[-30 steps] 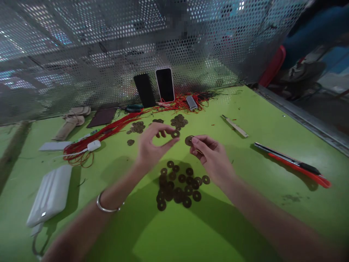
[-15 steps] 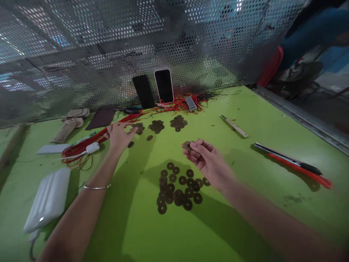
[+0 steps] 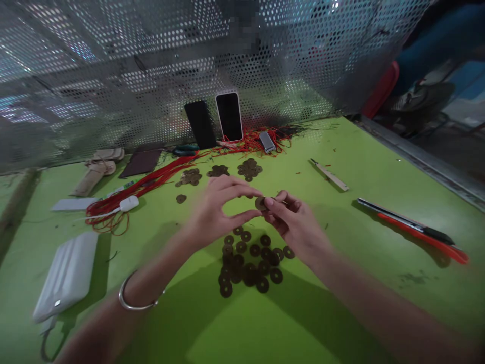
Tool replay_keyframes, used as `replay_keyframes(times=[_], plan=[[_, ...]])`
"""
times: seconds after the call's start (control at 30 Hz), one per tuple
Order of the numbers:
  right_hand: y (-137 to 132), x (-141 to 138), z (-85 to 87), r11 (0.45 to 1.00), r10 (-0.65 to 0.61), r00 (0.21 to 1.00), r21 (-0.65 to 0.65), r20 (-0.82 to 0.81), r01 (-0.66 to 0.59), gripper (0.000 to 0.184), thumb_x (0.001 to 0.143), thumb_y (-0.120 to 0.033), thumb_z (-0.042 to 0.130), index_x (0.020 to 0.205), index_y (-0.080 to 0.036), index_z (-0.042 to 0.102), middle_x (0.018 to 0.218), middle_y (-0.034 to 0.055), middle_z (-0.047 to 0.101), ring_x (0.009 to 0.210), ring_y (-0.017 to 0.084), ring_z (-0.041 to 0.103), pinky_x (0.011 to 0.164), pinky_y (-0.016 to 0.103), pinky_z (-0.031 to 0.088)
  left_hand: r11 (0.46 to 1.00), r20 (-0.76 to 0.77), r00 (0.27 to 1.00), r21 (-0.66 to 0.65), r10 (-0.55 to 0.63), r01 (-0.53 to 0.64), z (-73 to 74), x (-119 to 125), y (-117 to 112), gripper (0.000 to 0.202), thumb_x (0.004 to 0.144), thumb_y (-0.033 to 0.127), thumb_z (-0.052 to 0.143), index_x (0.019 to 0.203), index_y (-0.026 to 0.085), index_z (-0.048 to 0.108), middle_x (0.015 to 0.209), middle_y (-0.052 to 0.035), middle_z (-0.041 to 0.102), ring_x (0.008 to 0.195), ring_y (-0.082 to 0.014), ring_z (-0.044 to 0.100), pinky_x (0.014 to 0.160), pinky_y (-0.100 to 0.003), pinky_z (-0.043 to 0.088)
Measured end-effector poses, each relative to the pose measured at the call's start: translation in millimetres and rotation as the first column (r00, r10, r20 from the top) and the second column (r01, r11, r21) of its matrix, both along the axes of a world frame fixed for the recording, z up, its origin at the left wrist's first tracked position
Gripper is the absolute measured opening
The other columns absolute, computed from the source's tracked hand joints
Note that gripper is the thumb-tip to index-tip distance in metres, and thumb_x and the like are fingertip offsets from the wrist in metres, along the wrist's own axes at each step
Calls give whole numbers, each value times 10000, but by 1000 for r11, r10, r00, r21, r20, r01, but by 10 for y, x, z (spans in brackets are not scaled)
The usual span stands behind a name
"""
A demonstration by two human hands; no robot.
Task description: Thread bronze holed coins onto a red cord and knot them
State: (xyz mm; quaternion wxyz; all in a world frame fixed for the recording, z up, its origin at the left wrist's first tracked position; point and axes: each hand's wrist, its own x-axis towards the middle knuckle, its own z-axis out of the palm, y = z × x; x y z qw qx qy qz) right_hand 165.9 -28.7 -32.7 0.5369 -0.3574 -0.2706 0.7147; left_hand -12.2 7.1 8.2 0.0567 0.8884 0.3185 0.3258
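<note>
My right hand (image 3: 299, 225) pinches a round brown coin (image 3: 260, 203) between thumb and fingers; whether more coins sit behind it I cannot tell. My left hand (image 3: 222, 207) reaches in from the left, thumb and forefinger apart above and below that coin's edge. Contact there is too blurred to make out. Below both hands lies a loose spread of coins with centre holes (image 3: 250, 274), some overlapping. Farther back are three small heaps: a left heap (image 3: 190, 177), a middle heap (image 3: 217, 171) partly behind my left hand, and a right heap (image 3: 249, 169). A few coins (image 3: 181, 199) lie apart.
Two phones, one black (image 3: 200, 124) and one white-rimmed (image 3: 229, 116), lean on the perforated metal screen (image 3: 151, 101). Red cords (image 3: 151, 184), a white power bank (image 3: 67, 275) and a cable lie left. A thin blade tool (image 3: 329, 174) and a utility knife (image 3: 405, 222) lie right.
My left hand has moved from the back left heap rightward and nearer, up to the coin in my right hand. The right hand has stayed nearly in place, still pinching the coin.
</note>
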Motion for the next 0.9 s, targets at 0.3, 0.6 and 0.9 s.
replay_keyframes(times=[0.3,0.6,0.9], plan=[[-3,-1,23,998,24,995,-64,98,-18,216,653,-333,781,756,-200,647,802,-34,675,717,64,608,695,186,500,989,93,991,104,99,-108,-78,-262,332,234,715,385,730,906,260,679,858,-8,694,805,-158,610,759,-317,459],[-17,-19,45,996,76,978,-58,192,-66,316,588,-390,807,692,-191,585,690,-45,633,634,78,579,674,234,496,757,55,768,144,638,-638,-697,-1514,1030,327,609,547,741,656,230,679,668,-58,591,734,-274,559,684,-481,444],[-4,-2,-26,996,9,989,-87,150,4,320,576,-386,819,665,-196,578,712,-37,631,631,82,565,661,233,494,988,-35,988,-24,153,-154,-6,-306,320,322,778,405,658,1058,247,638,995,-44,659,894,-186,592,800,-343,472]])
